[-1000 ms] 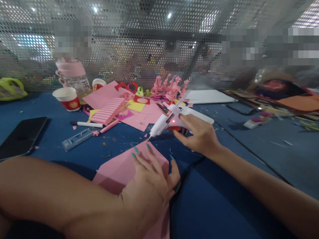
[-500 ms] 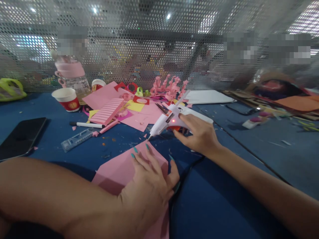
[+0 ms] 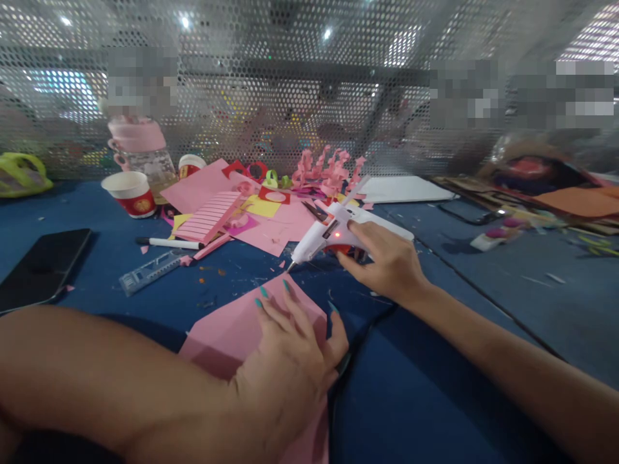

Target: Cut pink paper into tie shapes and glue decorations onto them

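Observation:
My left hand (image 3: 294, 341) lies open on a piece of pink paper (image 3: 225, 328), its fingers stretched toward the paper's far corner. Much of the paper is hidden under that hand and forearm. In my right hand (image 3: 387, 258) is a white hot glue gun (image 3: 314, 235) with a red light glowing on its side. The gun's nozzle points down and left, at the tip of the pink paper's far corner. A clear glue stick (image 3: 358, 188) juts from its back.
Behind the gun lie scattered pink sheets (image 3: 271, 235), scissors (image 3: 314, 211) and curled pink paper pieces (image 3: 329, 171). To the left are a phone (image 3: 46, 264), paper cup (image 3: 129, 193), bottle (image 3: 140, 148), marker (image 3: 169, 243) and clear ruler (image 3: 152, 270). A perforated metal screen (image 3: 290, 96) stands behind.

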Action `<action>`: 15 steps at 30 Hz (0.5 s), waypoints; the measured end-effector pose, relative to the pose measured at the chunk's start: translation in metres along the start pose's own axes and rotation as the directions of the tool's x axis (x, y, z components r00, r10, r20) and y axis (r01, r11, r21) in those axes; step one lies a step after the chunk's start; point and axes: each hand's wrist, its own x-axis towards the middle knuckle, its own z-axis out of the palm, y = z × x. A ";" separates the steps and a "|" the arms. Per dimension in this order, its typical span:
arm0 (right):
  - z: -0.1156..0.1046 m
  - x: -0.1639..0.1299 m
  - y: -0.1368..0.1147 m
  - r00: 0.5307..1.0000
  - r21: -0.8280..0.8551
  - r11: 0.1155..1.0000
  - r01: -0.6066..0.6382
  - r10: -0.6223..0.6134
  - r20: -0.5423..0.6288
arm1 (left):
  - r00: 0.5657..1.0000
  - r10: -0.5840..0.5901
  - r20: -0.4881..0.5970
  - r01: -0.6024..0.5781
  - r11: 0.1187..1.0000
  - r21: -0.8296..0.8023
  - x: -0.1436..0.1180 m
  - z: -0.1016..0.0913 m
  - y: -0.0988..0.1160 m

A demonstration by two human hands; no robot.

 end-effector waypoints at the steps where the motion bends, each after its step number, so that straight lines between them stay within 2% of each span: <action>1: 0.000 0.000 0.000 1.000 0.001 1.000 -0.001 0.001 -0.002 | 1.000 0.002 -0.001 -0.002 1.000 -0.004 0.000 0.000 0.000; 6: 0.000 0.000 0.000 1.000 0.033 0.999 -0.019 0.018 0.020 | 1.000 -0.012 -0.026 0.012 1.000 -0.025 0.000 0.001 -0.001; 11: -0.001 0.001 0.000 1.000 0.033 0.999 -0.021 0.021 0.016 | 0.999 0.048 -0.010 -0.048 0.999 -0.024 0.000 -0.002 -0.004; 15: -0.001 0.001 -0.001 1.000 0.032 0.999 -0.008 0.008 0.003 | 0.999 0.033 -0.011 -0.033 0.999 0.015 -0.001 -0.002 -0.004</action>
